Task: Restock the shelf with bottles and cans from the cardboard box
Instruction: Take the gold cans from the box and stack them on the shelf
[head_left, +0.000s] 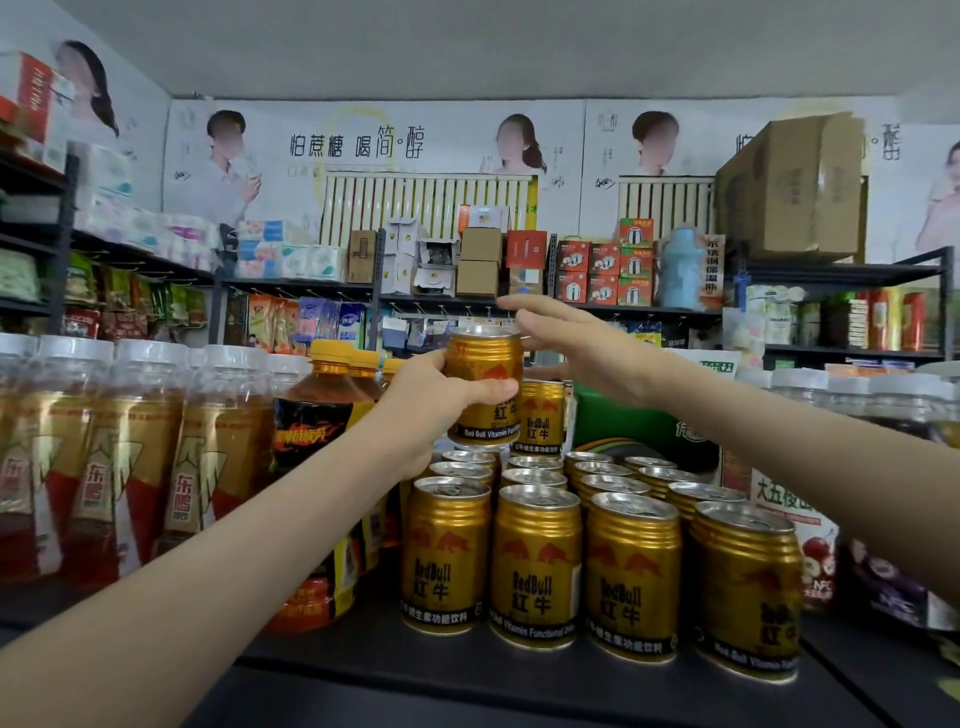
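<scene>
1. The left hand (439, 408) has its grip wrapped tight round a gold can (485, 364), held up in the air so it will not drop.
2. The right hand (582, 348) is spread flat, fingers straight, by the can's top, maybe to steady it.
3. Under the grip, rows of cans (535, 561) stand upright on the dark shelf (467, 670).
4. Just behind the grip, one can (543, 415) stands on top of the rows. I think the held can goes beside it, to make a second layer.
</scene>
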